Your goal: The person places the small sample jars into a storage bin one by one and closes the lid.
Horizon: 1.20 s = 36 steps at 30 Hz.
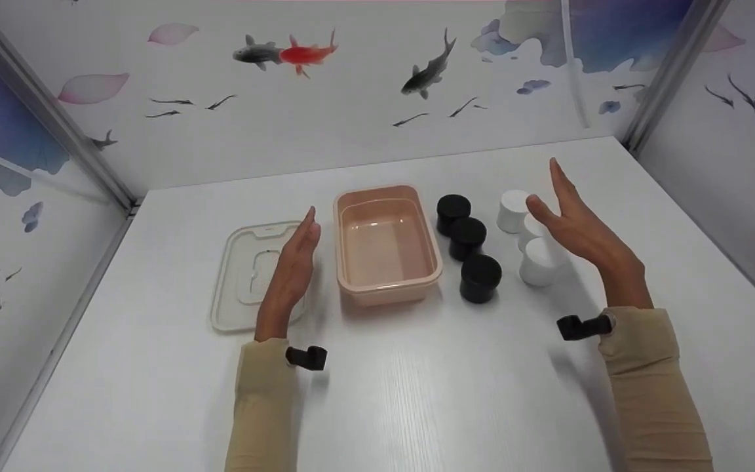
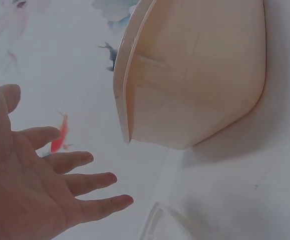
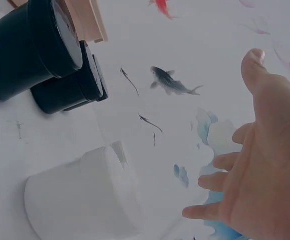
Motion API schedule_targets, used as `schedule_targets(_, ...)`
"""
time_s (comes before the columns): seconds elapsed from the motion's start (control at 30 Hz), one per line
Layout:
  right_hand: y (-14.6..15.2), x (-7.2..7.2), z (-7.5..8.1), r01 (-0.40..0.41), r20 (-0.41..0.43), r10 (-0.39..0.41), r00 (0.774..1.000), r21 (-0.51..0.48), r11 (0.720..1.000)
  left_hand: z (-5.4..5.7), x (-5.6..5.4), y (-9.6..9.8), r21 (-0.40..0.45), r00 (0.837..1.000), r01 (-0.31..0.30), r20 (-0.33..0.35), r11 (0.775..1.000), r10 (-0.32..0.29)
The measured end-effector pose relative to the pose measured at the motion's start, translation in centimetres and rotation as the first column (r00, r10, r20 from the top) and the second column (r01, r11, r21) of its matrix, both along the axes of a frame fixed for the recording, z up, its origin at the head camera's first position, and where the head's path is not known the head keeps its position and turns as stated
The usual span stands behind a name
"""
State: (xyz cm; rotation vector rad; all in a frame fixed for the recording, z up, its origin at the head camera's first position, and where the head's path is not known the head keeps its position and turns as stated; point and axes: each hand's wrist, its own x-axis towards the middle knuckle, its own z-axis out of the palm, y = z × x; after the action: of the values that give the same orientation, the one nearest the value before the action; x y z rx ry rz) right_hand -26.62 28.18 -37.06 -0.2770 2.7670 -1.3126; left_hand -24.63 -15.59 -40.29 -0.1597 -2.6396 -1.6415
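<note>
A pink plastic box (image 1: 387,288) stands without a cover in the middle of the white table. Left of it lies a pale lid (image 1: 230,288), partly hidden under my left hand (image 1: 292,269). That hand hovers with straight fingers and holds nothing; the left wrist view shows its palm beside the box wall (image 2: 199,75). Three black lidded jars (image 1: 480,278) stand in a row right of the box. Next to them are three white jars (image 1: 539,263), one partly covered by another. My right hand (image 1: 584,226) is above and right of the white jars, fingers extended, holding nothing.
White panels with painted fish (image 1: 426,72) enclose the table (image 1: 384,393) at the back and both sides. Metal posts (image 1: 672,72) stand at the back corners. Each sleeve cuff carries a small black device (image 1: 309,358).
</note>
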Motion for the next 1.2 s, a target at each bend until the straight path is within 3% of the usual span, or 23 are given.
schedule_targets(0.1, 0.8, 0.3, -0.4, 0.001, 0.034, 0.0, 0.999, -0.021, 1.0, -0.5, 0.0, 0.3, 0.049, 1.0, 0.0, 0.03, 0.999, -0.001)
schedule_targets(0.37, 2.9, 0.5, -1.5, -0.004, 0.147, 0.003, 0.989, 0.007, 1.0, -1.5, -0.4, 1.2, 0.146, 0.983, -0.093, 0.172, 0.985, 0.067)
schedule_targets(0.7, 3.4, 0.7, -1.9, -0.005, 0.196, -0.005, 0.981, 0.053, 0.999, -1.7, -0.7, 1.8, 0.105, 0.98, -0.104, 0.182, 0.989, 0.084)
schedule_targets(0.93, 2.9, 1.0, -2.0, -0.061, 0.245, 0.031, 0.969, 0.115, 0.991, -1.6, -0.6, 1.8, 0.164, 0.97, -0.106, 0.233, 0.981, 0.066)
schedule_targets(1.2, 1.9, 1.0, -1.9, -0.081, 0.24, 0.035, 0.97, 0.186, 0.979, -1.5, -0.9, 1.8, 0.225, 0.95, -0.138, 0.305, 0.965, 0.065)
